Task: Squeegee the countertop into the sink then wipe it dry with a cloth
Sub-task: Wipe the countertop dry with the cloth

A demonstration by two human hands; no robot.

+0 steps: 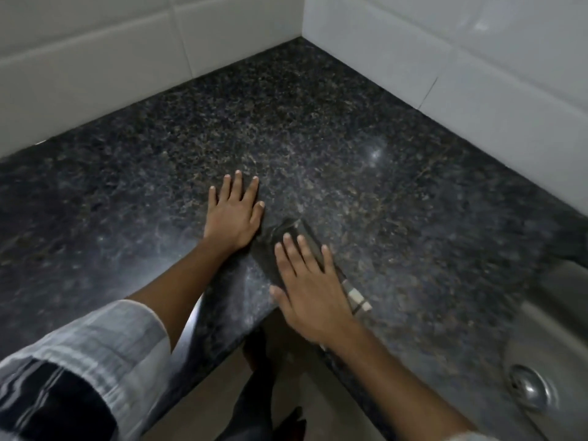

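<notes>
The dark speckled granite countertop (318, 148) fills the corner between two tiled walls. My left hand (234, 211) lies flat on it, fingers spread, holding nothing. To its right my right hand (313, 288) presses flat on a folded dark cloth (276, 246) with a pale striped end (359, 299), near the counter's front edge. The cloth is blurred and mostly hidden under my palm. The steel sink (547, 354) with its round drain (529, 388) sits at the lower right. No squeegee is in view.
White wall tiles (95, 58) rise behind and to the right (477, 49) of the counter. Below the front edge I see the floor (286, 377) and my legs. My striped sleeve (79, 361) covers the lower left.
</notes>
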